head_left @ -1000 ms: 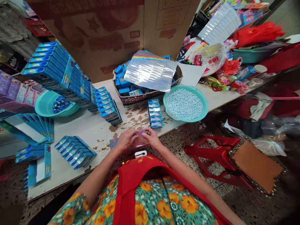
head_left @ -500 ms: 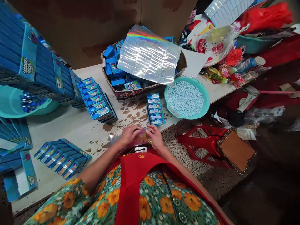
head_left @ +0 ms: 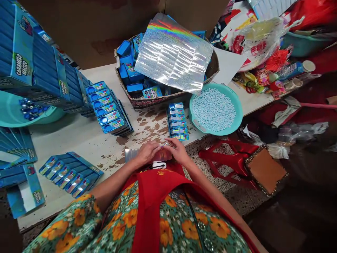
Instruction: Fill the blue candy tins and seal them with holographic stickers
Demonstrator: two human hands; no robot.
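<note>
Left bowl (head_left: 9,109) cropped, held film (head_left: 162,154) partly hidden

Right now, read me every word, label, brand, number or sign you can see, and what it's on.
"CARAMELO", then what looks like "MACIZO": tall stack of blue boxes.
The same two words, smaller: shorter stack of blue boxes.
The same again: open blue tray.
Too small or blurred: row of blue boxes, carton, plastic bag, apron.
No legible text: held film.

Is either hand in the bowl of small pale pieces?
No, the left hand and right hand are close together at the near edge of the table, both outside the bowl.
</note>
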